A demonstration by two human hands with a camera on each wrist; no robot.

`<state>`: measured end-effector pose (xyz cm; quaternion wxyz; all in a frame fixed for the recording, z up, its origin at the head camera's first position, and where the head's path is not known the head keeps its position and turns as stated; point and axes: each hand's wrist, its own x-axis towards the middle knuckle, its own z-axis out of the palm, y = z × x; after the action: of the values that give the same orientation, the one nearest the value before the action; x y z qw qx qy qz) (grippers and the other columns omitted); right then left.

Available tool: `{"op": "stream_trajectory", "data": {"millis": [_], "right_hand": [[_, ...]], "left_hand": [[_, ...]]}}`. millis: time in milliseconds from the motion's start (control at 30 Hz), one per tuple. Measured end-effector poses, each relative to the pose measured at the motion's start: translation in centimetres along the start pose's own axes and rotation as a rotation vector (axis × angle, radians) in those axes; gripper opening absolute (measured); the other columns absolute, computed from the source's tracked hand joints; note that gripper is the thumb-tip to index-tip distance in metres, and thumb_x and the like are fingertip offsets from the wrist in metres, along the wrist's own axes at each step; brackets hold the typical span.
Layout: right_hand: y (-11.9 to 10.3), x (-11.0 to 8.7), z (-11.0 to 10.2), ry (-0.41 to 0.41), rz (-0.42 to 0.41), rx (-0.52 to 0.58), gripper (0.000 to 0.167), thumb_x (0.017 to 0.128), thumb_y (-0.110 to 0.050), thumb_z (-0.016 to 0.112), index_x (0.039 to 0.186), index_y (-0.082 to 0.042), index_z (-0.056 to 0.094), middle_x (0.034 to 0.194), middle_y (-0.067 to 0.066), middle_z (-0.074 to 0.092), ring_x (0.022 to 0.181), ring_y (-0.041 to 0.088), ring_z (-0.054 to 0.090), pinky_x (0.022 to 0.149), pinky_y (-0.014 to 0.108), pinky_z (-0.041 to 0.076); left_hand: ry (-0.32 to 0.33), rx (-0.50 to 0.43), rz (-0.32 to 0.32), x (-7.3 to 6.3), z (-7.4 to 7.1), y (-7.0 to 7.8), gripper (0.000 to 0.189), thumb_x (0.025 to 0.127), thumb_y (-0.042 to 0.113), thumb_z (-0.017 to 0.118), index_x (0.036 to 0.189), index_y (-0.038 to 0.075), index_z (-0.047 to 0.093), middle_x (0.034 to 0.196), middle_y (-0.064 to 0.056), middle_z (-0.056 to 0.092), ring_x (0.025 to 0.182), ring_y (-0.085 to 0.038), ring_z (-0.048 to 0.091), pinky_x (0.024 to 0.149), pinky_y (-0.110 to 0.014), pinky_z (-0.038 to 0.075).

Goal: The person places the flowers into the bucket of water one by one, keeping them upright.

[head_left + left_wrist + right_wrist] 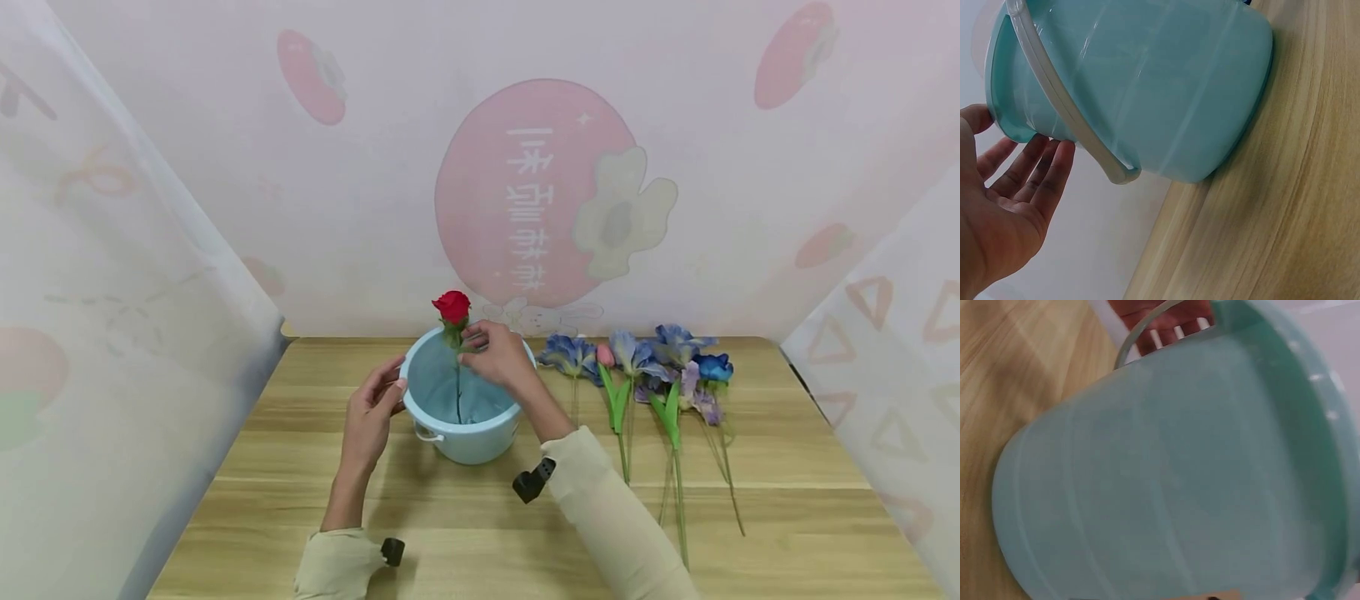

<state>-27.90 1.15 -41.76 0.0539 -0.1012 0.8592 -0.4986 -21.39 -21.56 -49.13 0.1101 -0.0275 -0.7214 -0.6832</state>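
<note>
A light-blue bucket point(480, 442) stands upright on the table, a pale handle point(1066, 106) hanging down its side. My left hand point(372, 408) holds the bucket's rim at the left; in the left wrist view the thumb is at the rim and the other fingertips lie below it. Inside the bucket, a red rose point(452, 307) stands nearly upright, the lower end of its stem near the bottom. My right hand point(497, 354) reaches over the opening with curled fingers and thumb at the stem, just under the bloom. The right wrist view shows mostly the bucket's outer wall point(1147, 475).
Right of the bucket, several artificial flowers lie on the wooden table point(465, 533): blue irises point(570, 357), a pink tulip point(605, 355), a blue rose point(714, 367) and a purple flower point(701, 396). Their stems point towards the front. A printed backdrop point(375, 208) rises behind.
</note>
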Motion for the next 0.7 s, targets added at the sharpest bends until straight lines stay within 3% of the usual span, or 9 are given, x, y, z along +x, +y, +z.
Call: {"op": "stream_trajectory", "data": {"millis": [300,700], "right_hand": [[-0.7,-2.2,-2.2,0.013,-0.059,0.132,0.037,0.098,-0.011,0.077,0.133,-0.006,0.07,0.122,0.014,0.077,0.114,0.034,0.075,0.093,0.042,0.066],[1.2,-5.4,-5.3,0.083,-0.077,0.266,0.045,0.099,-0.012,0.076,0.142,-0.003,0.065,0.132,0.02,0.073,0.118,0.035,0.073,0.09,0.037,0.067]], "left_hand": [[0.003,0.025,0.008,0.1,-0.1,-0.1,0.042,0.11,0.021,0.062,0.15,0.009,0.061,0.138,-0.024,0.066,0.112,-0.012,0.071,0.087,-0.02,0.065],[0.011,0.028,0.01,0.0,0.1,-0.2,0.041,0.11,0.02,0.062,0.15,0.01,0.062,0.137,-0.023,0.067,0.114,-0.018,0.072,0.087,-0.021,0.065]]}}
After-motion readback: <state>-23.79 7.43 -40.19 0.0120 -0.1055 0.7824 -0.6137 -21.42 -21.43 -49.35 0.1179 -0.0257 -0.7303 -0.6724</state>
